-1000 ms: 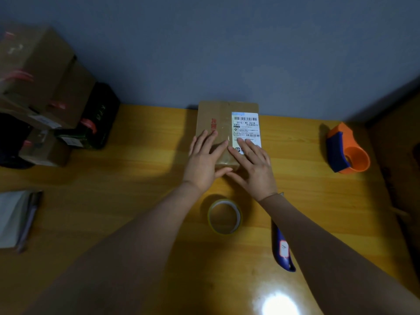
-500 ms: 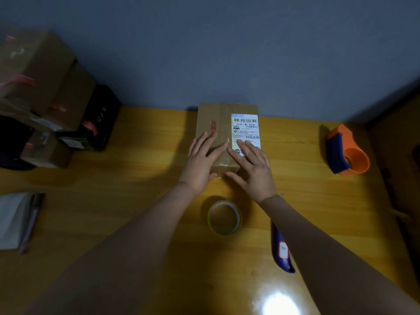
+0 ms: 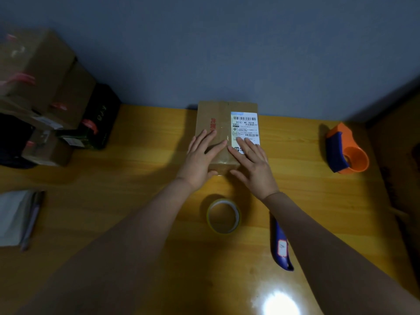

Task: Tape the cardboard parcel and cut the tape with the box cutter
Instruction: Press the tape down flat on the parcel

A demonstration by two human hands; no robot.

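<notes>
Likely a home packing corner: stacked parcels [image 3: 43,92], tape dispenser [image 3: 345,151], wooden table [image 3: 113,201].

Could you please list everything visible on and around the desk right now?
cardboard parcel: one, brown with a white label, far centre of the desk, against the wall
tape roll: one, clear-yellowish, lying flat near the parcel's close end
box cutter: one, blue, right of the roll, partly under the right forearm
tape dispenser: one, orange and blue, far right
stacked boxes: several, brown and one black, far left
papers: a pale stack with a pen, left edge
desk: one, yellow wood
left hand: flat on the parcel, open
right hand: flat on the parcel, open
</notes>
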